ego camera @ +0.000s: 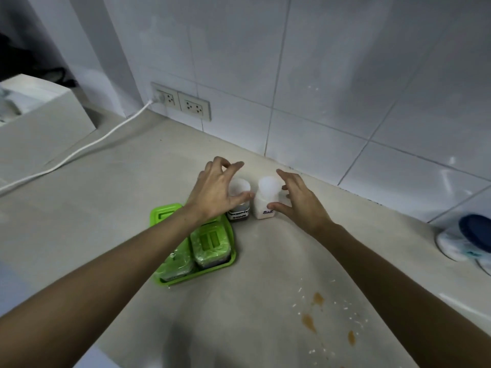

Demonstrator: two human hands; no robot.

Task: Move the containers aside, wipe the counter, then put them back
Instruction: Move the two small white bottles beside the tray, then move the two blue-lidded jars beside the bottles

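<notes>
Two small white-capped bottles stand side by side on the counter near the wall. One holds dark sauce; the other is white and labelled salt. My left hand arches over the sauce bottle, fingers spread, thumb at the bottle's neck. My right hand cups the right side of the salt bottle, its thumb by the label and its fingers apart behind the cap. Neither hand is closed around its bottle. A green tray with green-lidded containers sits just left of the bottles, partly under my left forearm.
Brown stains and white crumbs mark the beige counter at the front right. A blue-lidded jar stands at the right edge. A white cable runs from the wall sockets to the left. A white appliance stands far left.
</notes>
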